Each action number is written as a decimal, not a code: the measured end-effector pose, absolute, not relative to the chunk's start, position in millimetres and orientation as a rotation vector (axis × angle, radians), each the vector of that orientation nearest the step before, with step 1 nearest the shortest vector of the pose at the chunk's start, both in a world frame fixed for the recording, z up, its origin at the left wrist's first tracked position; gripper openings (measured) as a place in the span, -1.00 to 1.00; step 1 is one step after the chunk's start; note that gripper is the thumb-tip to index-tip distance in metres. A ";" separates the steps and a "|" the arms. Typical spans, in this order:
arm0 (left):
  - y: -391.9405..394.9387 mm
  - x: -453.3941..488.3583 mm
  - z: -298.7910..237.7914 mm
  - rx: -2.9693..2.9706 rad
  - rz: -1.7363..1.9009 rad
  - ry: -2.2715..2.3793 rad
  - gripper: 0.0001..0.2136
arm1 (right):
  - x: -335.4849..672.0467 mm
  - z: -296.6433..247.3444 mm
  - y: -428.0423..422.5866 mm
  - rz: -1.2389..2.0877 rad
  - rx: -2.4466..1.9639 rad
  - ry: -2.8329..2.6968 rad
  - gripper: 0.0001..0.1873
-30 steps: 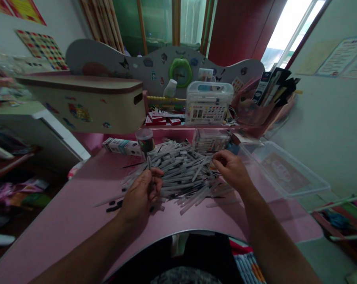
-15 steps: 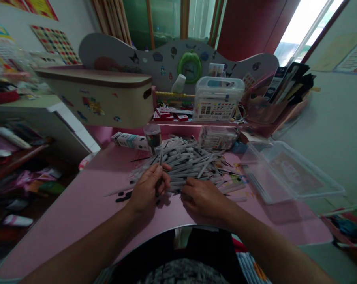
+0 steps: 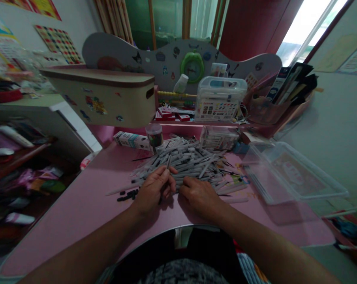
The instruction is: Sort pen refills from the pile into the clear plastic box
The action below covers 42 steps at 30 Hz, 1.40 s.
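Thumb uppermost, the left hand (image 3: pixel 155 188) pinches a pen (image 3: pixel 169 161) in a narrow grip. The right hand (image 3: pixel 200 197) curls palm-down at the near edge of the pen pile (image 3: pixel 186 157) on the bench (image 3: pixel 80 209), its grip hidden.

Right grip (image 3: pixel 200 197): underside hidden; forearms (image 3: pixel 92 245) cut off

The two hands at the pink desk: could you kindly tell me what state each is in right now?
Left hand: closed, holding a pen.
Right hand: curled by the pile of pens; whether it holds anything cannot be told.
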<state>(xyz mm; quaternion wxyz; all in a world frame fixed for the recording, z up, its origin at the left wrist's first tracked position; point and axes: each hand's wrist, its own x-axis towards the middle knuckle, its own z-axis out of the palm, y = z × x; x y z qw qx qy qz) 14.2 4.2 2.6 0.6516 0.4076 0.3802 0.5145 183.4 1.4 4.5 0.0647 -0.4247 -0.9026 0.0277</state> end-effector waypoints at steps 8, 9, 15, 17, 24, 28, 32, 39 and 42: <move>3.0 14.6 -0.4 0.902 1.127 0.854 -0.81 | 186.1 -8.4 10.9 0.071 -1.058 -2.528 -0.94; 2.9 14.7 -0.8 0.901 1.127 0.851 -0.81 | 187.3 -8.5 13.3 0.102 -1.020 -2.488 -0.94; 1.8 16.1 -0.1 0.895 1.099 0.847 -0.82 | 203.0 0.0 31.0 0.679 -0.947 -1.948 -0.93; 0.4 18.2 -0.7 0.891 1.065 0.847 -0.81 | 207.8 1.6 35.2 1.033 -0.989 -1.690 -0.96; -3.3 24.7 -6.8 1.021 0.949 0.877 -0.74 | 203.6 -2.4 35.3 1.699 -0.843 -1.013 -0.74; -5.1 23.7 -4.9 1.225 0.940 0.976 -0.74 | 203.9 -2.4 34.5 1.726 -0.826 -0.983 -0.77; -5.0 21.6 0.0 1.477 0.936 1.058 -0.69 | 211.4 -2.0 36.6 1.550 -0.849 -1.103 -0.77; -1.2 19.6 5.0 1.787 0.843 1.100 -0.69 | 212.0 5.7 31.2 1.257 -0.967 -1.445 -0.75; -0.1 19.3 3.9 1.849 0.842 1.108 -0.71 | 208.7 4.6 28.6 1.205 -0.995 -1.532 -0.77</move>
